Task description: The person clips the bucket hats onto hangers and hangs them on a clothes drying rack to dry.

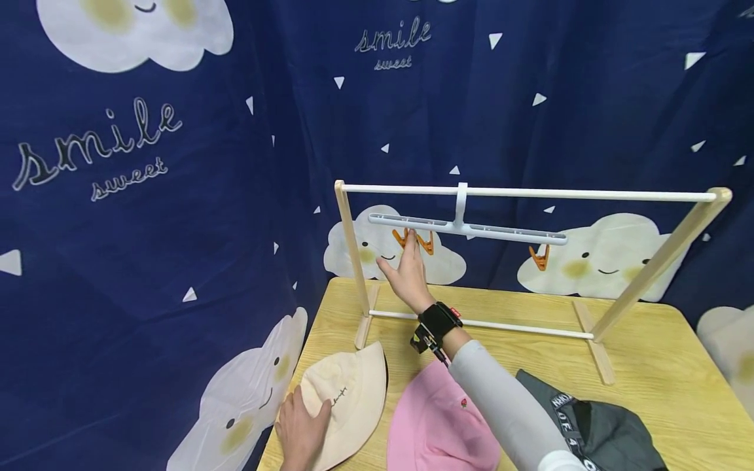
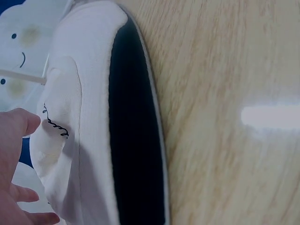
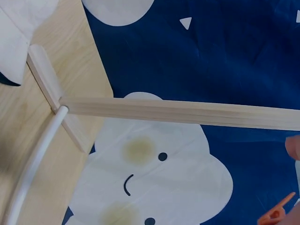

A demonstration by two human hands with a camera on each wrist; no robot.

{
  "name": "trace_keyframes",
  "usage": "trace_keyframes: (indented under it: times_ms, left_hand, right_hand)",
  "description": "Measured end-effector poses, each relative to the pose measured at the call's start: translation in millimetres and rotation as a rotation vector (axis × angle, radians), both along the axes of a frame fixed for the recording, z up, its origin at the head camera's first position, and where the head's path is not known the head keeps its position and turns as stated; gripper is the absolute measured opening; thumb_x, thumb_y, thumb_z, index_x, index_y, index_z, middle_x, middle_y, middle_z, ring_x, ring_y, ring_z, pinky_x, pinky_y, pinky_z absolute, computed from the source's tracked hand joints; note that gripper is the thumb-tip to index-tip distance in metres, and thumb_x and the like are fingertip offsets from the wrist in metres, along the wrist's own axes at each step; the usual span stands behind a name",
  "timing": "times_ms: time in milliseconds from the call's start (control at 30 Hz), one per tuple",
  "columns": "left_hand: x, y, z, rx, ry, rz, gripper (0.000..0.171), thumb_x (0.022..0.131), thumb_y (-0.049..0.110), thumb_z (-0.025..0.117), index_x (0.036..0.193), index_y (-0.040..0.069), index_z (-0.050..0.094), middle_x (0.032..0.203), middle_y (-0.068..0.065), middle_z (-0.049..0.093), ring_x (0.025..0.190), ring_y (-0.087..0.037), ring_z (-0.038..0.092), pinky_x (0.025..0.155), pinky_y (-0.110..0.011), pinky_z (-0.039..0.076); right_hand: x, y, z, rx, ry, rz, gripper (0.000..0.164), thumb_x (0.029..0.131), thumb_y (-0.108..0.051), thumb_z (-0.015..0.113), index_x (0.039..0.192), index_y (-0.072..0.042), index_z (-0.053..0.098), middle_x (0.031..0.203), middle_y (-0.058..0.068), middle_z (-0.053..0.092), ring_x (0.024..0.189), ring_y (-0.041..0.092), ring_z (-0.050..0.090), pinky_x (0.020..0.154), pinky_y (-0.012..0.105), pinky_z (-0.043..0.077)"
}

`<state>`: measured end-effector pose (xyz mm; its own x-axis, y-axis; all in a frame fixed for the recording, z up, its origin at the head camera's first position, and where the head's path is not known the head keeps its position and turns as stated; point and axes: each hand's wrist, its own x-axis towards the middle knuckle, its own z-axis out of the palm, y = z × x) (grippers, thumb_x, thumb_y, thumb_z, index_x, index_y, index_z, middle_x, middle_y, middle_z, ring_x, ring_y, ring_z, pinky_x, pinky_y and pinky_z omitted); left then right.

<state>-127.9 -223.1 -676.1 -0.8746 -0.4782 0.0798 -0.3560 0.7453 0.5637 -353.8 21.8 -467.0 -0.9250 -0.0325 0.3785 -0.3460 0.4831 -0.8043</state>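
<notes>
A cream bucket hat point(image 1: 353, 386) with small dark lettering lies on the table at the left. My left hand point(image 1: 302, 425) is at its near left side, fingers and thumb spread beside the crown; the left wrist view shows the hat's dark underside point(image 2: 136, 126). My right hand point(image 1: 409, 275) reaches up under the left half of a white hanger point(image 1: 459, 227), its fingertips at one of two orange clips point(image 1: 425, 243) there. In the right wrist view its thumb point(image 3: 293, 147) stands apart from an orange clip point(image 3: 273, 215). Another orange clip point(image 1: 538, 257) hangs toward the hanger's right end.
The hanger hooks over the top white bar point(image 1: 589, 194) of a wooden rack point(image 1: 654, 268) at the table's back. Nearer lie a pink hat point(image 1: 436, 418), partly under my right forearm, and a dark grey cap point(image 1: 612, 425). A navy curtain point(image 1: 501, 118) hangs behind.
</notes>
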Motion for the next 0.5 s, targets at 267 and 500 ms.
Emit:
trace_keyframes:
  times_ms: [267,500]
  left_hand:
    - [0.9,1.9,-0.8,-0.01,0.071,0.002,0.082,0.084,0.039,0.08,0.143,-0.01,0.05,0.132,-0.035,0.058,0.125,-0.052,0.053,0.105,-0.063,0.036]
    - [4.1,2.6,-1.1,0.007,0.099,-0.006,0.08,0.083,0.037,0.081,0.141,-0.01,0.051,0.129,-0.036,0.058,0.123,-0.054,0.054,0.103,-0.064,0.037]
  right_hand:
    - [-8.3,-5.2,-5.2,-0.058,0.068,-0.04,0.095,0.098,-0.023,0.074,0.163,0.007,0.013,0.165,0.03,0.027,0.152,0.041,0.033,0.122,0.052,0.031]
    - [-15.8,-4.6,-8.7,-0.095,0.141,-0.082,0.084,0.098,-0.018,0.073,0.161,0.007,0.023,0.159,0.03,0.039,0.147,0.041,0.041,0.12,0.051,0.034]
